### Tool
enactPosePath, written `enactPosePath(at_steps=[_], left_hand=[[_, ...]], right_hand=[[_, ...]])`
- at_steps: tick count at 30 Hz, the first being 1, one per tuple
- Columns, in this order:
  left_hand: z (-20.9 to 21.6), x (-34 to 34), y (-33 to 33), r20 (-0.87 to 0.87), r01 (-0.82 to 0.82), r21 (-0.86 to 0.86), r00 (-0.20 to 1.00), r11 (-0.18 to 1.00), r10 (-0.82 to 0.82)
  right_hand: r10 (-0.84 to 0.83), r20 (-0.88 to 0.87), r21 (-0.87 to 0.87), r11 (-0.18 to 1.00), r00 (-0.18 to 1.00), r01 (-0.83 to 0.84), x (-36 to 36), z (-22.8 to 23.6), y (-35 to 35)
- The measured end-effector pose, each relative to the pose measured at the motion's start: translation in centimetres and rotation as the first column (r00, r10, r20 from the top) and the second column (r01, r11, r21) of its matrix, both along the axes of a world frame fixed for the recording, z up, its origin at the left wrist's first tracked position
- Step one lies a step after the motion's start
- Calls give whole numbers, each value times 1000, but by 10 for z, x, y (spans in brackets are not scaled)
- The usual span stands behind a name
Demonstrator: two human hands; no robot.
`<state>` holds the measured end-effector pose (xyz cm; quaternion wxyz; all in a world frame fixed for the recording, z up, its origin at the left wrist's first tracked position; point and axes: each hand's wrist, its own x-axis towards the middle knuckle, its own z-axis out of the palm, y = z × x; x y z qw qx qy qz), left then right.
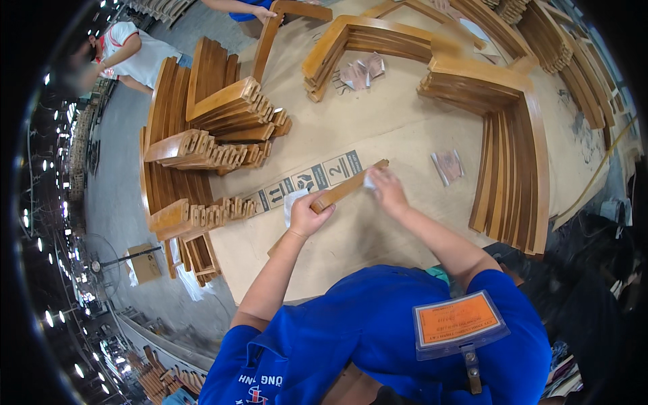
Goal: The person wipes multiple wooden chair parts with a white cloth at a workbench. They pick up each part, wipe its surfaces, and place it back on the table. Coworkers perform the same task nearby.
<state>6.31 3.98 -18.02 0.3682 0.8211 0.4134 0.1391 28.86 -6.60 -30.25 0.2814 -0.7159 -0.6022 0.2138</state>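
My left hand (310, 214) is closed around the near end of a brown wooden bar (351, 186), which slants away to the right above the cardboard-covered table (398, 239). My right hand (389, 194) presses a small white cloth or pad (368, 181) to the bar near its far end. Whether it is cloth or paper I cannot tell. Beside my left hand shows another white piece (293, 202), partly hidden. A bit of wood also shows by my left forearm, mostly covered by it.
Stacks of angled wooden parts stand at the left (182, 145), right (516, 162) and back (371, 34). Crumpled brownish sheets (447, 167) lie on the cardboard. A co-worker's hand (263, 13) holds an angled wooden part (268, 44) at the far side. Another person (128, 50) stands far left.
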Motion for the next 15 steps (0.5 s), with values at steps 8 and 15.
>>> enactPosePath(at_steps=[8,15], left_hand=[[-5,-3,0,-8,-11,31,1000,999,11],[-10,-4,1,62,-28,-73,998,997,32]], right_hand=[[-87,54,-180,979,995,96,11,55,12],[332,-142,392,884,933,-255,-74,88,-4]])
